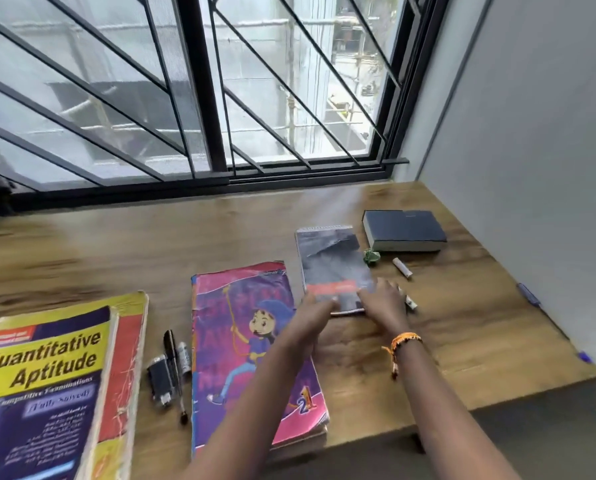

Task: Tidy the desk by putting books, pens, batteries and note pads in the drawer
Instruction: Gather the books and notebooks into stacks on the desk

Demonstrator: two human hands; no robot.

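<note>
Nearest the person, at the left edge of the surface (480, 327), lies the yellow "Quantitative Aptitude" book (40, 386) on top of a red-covered book (125, 368). Just beside them are a black pen (174, 372), a dark battery (160, 381) and a second small cylinder, probably a battery (184, 357). Next comes the pink cartoon book (241, 344), flat at the front edge.

Beyond it both hands meet at the near end of the grey spiral note pad (331, 258). The left hand (312, 315) touches its near left corner and the right hand (383, 299) covers its near right corner; motion blur hides whether the fingers are curled round the pad or only laid on it, so I cannot tell the grip. The pad appears flat on the surface.

Just by the right hand lies a small white item (410, 302); further off are another white cylinder (402, 267), a crumpled green scrap (372, 256) and a thick dark book (404, 230). A blue pen (528, 294) lies near the wall.

No drawer shows. Judging by this, the tidying has hardly begun: every book, pen, battery and the pad remain out.
</note>
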